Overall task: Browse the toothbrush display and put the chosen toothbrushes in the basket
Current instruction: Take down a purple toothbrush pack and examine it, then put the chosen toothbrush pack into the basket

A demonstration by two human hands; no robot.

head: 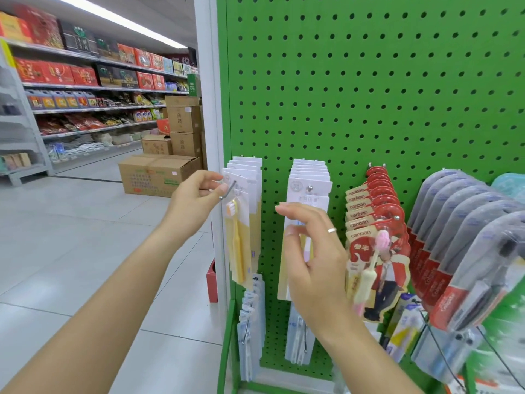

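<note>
A green pegboard display [369, 95] carries toothbrush packs on metal hooks. My left hand [196, 196] pinches the top of the front yellow toothbrush pack [240, 237] in the leftmost column, right at the bent tip of its hook [229, 189]. My right hand [311, 251] hovers in front of the neighbouring column, whose front pack holds a pink toothbrush [306, 245]. Its fingers are loosely bent and both thumb and fingers lie in front of the pack. A ring sits on one finger. No basket is in view.
Red canban packs [369, 211] and grey-and-red Colgate packs [454, 251] hang further right. Smaller blue-white packs [251, 322] hang on the row below. To the left runs a tiled aisle with cardboard boxes [157, 174] and stocked shelves [85, 89].
</note>
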